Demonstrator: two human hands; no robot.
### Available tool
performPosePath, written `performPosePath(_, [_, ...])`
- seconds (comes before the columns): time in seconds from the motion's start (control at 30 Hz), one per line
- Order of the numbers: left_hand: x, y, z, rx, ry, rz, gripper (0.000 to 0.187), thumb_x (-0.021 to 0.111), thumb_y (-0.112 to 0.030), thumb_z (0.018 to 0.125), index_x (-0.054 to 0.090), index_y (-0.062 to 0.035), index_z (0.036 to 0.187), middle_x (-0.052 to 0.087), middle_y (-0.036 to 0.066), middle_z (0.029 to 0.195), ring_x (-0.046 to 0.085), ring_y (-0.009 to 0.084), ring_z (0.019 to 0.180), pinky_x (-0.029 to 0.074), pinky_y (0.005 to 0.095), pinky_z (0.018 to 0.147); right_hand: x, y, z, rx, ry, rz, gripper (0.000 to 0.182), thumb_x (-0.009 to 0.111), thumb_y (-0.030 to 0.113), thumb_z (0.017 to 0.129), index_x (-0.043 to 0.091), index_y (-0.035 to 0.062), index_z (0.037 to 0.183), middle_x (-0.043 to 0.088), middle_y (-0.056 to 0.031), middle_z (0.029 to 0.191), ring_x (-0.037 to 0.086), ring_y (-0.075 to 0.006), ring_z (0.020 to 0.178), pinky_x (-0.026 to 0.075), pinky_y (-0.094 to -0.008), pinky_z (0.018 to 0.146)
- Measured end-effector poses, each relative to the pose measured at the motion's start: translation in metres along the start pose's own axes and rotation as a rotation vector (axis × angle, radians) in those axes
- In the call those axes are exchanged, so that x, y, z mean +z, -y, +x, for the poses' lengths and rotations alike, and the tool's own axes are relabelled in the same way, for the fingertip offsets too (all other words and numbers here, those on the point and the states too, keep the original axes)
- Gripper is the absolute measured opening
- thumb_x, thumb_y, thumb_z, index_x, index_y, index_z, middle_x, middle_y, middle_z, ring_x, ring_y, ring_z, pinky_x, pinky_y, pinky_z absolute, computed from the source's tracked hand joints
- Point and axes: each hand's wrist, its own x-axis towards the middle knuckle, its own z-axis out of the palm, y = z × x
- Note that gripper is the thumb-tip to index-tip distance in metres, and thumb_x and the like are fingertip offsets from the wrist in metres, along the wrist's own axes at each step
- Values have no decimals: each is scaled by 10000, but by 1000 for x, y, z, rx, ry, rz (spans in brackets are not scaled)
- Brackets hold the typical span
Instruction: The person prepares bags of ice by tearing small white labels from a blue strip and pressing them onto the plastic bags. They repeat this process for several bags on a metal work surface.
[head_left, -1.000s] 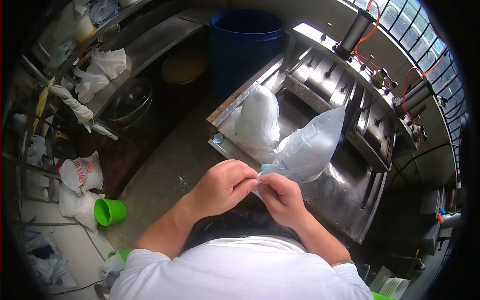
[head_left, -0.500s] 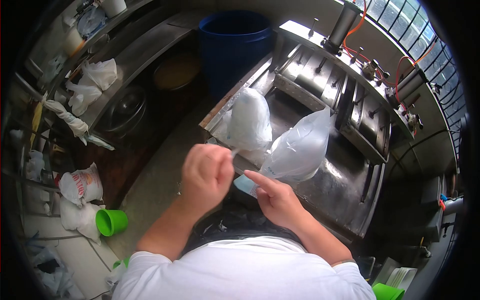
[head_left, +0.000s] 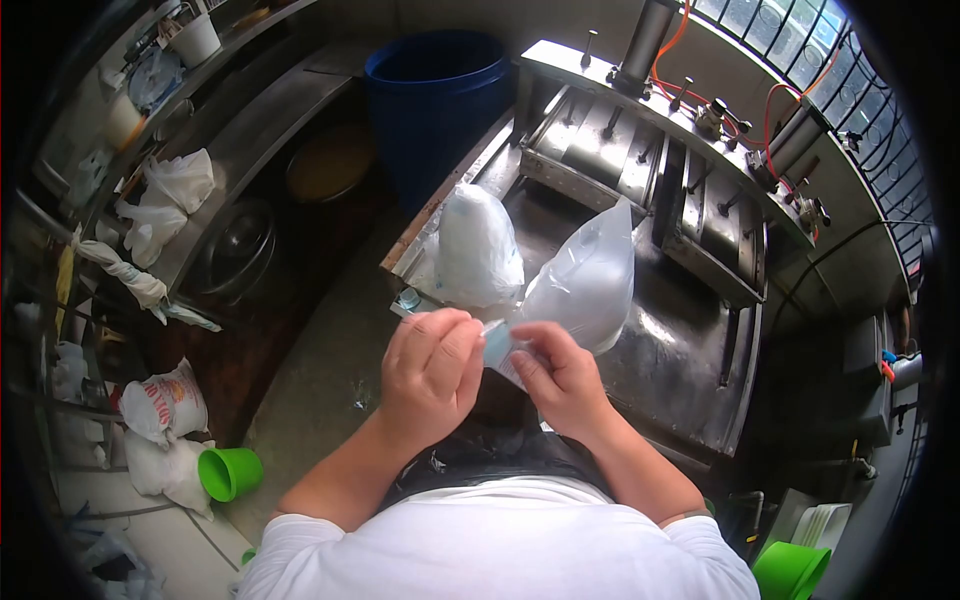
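In front of my body, my right hand (head_left: 562, 380) grips a small flat packet (head_left: 503, 352), light blue and white, between thumb and fingers. My left hand (head_left: 432, 372) is closed at the packet's left edge, its fingertips pinched together; whatever sits between them is too small to name. Just beyond the hands, a white filled plastic bag (head_left: 475, 245) stands on the metal press table (head_left: 680, 370). Beside it leans a puffed translucent plastic bag (head_left: 588, 272), its pointed top toward the press. A small pale blue object (head_left: 408, 299) lies at the table's near left corner.
Metal press moulds (head_left: 610, 140) with cylinders and orange hoses stand at the back of the table. A blue barrel (head_left: 440, 110) is behind it. To the left are a shelf (head_left: 255, 130), a printed sack (head_left: 165, 402) and a green bucket (head_left: 230, 473); another green bucket (head_left: 790, 570) sits lower right.
My left hand has moved right and up against the packet, so both hands are closer together. The packet has risen slightly. The view has shifted a little; the bags stay on the table.
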Motion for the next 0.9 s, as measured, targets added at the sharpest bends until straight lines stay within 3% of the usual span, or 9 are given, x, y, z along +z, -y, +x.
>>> performPosePath(0.27, [10,-10,1,96,121,11,268,793,-65,902,707,-12,1150,701,151,1140,698,347,961,589,455,834,-2,2,1,-237,44,28,391,669,-25,1001,672,34,1387,769,-210,1123,786,-303,1011,592,-363,900])
performPosePath(0.43, [1,-4,2,93,127,-185,282,780,-143,975,695,-3,1204,687,154,1183,694,313,980,580,414,859,-13,-2,-2,-322,51,-18,493,660,-54,985,629,74,1459,752,-190,1094,758,-356,919,597,-385,833])
performPosePath(0.5, [-2,-4,4,-310,110,-445,271,746,-189,1038,701,-5,1232,677,140,1215,686,252,1024,570,362,887,-16,-4,-2,-373,66,-65,503,666,-53,981,628,87,1463,743,-179,1063,746,-353,883,595,-393,801])
performPosePath(0.53, [-2,-3,4,-311,110,-443,271,746,-189,1038,701,-5,1232,677,140,1215,686,252,1024,570,362,887,-16,-5,-3,-422,79,-111,514,671,-52,978,627,101,1466,734,-169,1031,734,-350,846,593,-402,769])
performPosePath(0.63, [0,3,7,-746,318,-1151,187,713,-108,1062,708,20,1199,667,103,1260,649,161,1063,544,288,947,-19,-6,-7,-431,155,-166,493,682,-44,972,645,116,1437,718,-158,999,722,-358,818,593,-424,738])
performPosePath(0.7, [2,0,7,-762,324,-1161,136,714,-37,1045,719,16,1170,677,96,1235,645,150,1064,529,277,957,-20,-5,-10,-402,151,-193,489,687,-45,959,650,115,1419,726,-164,1019,726,-369,832,595,-431,739])
performPosePath(0.77, [5,-4,6,-594,269,-812,90,725,6,1023,740,0,1111,679,73,1165,635,133,1036,517,267,933,-20,-4,-14,-366,139,-220,484,692,-45,946,656,114,1402,735,-170,1039,731,-381,846,597,-438,740])
performPosePath(0.87, [9,-8,2,-508,160,-668,80,728,38,1010,747,-8,1073,667,48,1093,617,114,994,504,258,894,-30,-8,-22,-298,96,-196,450,675,-40,964,677,83,1396,762,-199,1104,745,-384,924,594,-417,804])
performPosePath(0.9, [8,-7,2,-498,171,-681,80,728,38,1010,747,-8,1073,667,48,1093,617,114,994,504,258,894,-43,-17,-26,-164,207,-267,394,673,-11,967,703,88,1347,768,-195,1091,749,-383,944,593,-429,818])
